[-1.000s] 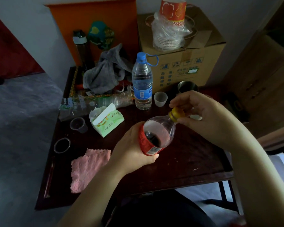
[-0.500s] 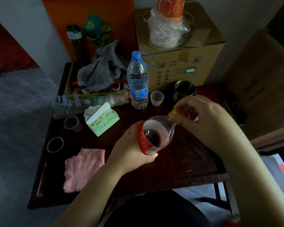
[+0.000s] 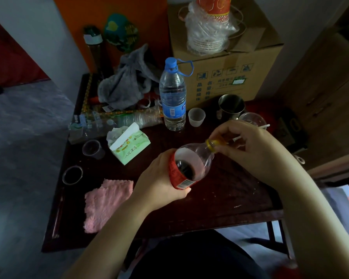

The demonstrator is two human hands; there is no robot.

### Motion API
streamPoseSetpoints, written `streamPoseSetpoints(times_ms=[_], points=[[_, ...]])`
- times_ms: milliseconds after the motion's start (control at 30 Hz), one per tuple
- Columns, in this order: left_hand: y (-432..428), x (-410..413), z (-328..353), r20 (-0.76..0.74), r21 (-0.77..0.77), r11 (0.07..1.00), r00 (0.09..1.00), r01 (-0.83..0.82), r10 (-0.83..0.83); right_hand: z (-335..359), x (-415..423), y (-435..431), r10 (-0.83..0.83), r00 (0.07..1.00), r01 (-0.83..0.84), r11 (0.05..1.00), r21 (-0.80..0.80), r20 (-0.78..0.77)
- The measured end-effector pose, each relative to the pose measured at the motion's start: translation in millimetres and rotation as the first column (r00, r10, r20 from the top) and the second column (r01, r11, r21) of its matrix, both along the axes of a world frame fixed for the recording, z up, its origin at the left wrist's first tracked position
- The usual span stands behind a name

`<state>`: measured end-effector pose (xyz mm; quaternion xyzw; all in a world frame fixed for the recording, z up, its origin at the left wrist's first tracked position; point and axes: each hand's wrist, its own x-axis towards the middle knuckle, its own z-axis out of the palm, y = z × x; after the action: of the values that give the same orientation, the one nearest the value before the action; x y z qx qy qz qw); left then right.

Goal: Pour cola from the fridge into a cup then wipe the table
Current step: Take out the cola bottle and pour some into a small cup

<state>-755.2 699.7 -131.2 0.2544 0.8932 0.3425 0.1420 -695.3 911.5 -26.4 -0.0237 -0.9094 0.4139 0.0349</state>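
Observation:
My left hand (image 3: 159,178) grips a small cola bottle (image 3: 191,164) by its red label, tilted with the neck pointing right, over the dark wooden table (image 3: 220,200). A little dark cola sits in its lower part. My right hand (image 3: 248,146) pinches the yellow cap (image 3: 211,144) at the neck. A small white plastic cup (image 3: 196,117) stands behind, beside a metal mug (image 3: 231,106) and a clear cup (image 3: 252,118). A pink cloth (image 3: 106,204) lies at the table's front left.
A water bottle with a blue cap (image 3: 172,95), a tissue pack (image 3: 129,146), a grey rag (image 3: 127,85), two small clear cups (image 3: 93,150) and a crushed plastic bottle crowd the back left. A cardboard box (image 3: 226,63) with stacked paper cups stands behind.
My right hand has turned on the yellow cap, its fingers now covering more of it. The bottle stays in my left hand at the same tilt; the view has shifted slightly.

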Motion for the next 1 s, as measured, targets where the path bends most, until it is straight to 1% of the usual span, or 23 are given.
streamPoseSetpoints(times_ms=[133, 267, 333, 567, 667, 800, 1000], points=[[-1, -2, -3, 0.006, -0.004, 1.000, 1.000, -0.001, 0.001, -2, 0, 5, -0.031, 0.999, 0.031, 0.999, -0.012, -0.040], [-3, -8, -12, 0.019, -0.047, 0.999, 1.000, -0.007, 0.008, -12, 2, 17, -0.080, 0.997, 0.081, 0.990, 0.118, -0.014], [-5, -13, -17, 0.005, -0.082, 0.997, 1.000, -0.010, 0.010, -19, 5, 23, -0.111, 0.994, 0.109, 0.982, 0.155, 0.001], [-11, -30, -31, -0.030, -0.222, 0.975, 1.000, -0.008, 0.001, -46, 18, 35, -0.187, 0.982, 0.181, 0.972, 0.148, 0.030], [-11, -37, -33, -0.034, -0.274, 0.962, 0.999, 0.006, -0.016, -57, 22, 39, -0.204, 0.978, 0.195, 0.966, 0.168, 0.037], [-6, -44, -34, -0.017, -0.334, 0.942, 0.999, 0.040, -0.048, -68, 28, 45, -0.231, 0.972, 0.225, 0.967, 0.119, 0.034], [2, -52, -43, -0.011, -0.424, 0.902, 0.996, 0.076, -0.089, -83, 37, 56, -0.274, 0.961, 0.270, 0.956, 0.112, 0.027]])
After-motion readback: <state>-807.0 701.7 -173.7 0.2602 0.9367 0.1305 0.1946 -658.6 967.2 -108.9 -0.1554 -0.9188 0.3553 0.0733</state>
